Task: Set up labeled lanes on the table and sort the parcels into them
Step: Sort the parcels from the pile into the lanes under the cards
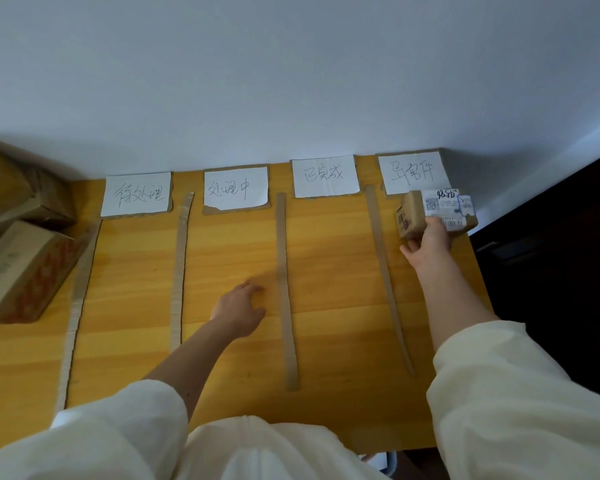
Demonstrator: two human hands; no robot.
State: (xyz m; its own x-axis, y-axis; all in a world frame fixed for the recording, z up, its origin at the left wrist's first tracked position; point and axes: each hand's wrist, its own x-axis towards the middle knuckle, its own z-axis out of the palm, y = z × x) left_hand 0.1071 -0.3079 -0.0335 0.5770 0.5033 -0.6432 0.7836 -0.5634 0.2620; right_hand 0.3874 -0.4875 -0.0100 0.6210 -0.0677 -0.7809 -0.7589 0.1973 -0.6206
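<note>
Several white handwritten labels on cardboard lie along the wall: far left [136, 194], second [236, 187], third [324, 175], far right [411, 172]. Cardboard strips [282, 289] split the wooden table [229, 244] into lanes. My right hand [426, 242] grips a small brown parcel [437, 213] with a white shipping label, in the rightmost lane just below its label. My left hand [238, 308] rests on the table in the second lane with loosely curled fingers, holding nothing.
Cardboard boxes sit at the left: a large printed one [21, 271] on the table's left edge and others [18, 192] stacked behind it. The table's right edge drops to dark floor [551, 254]. A white wall stands behind the labels.
</note>
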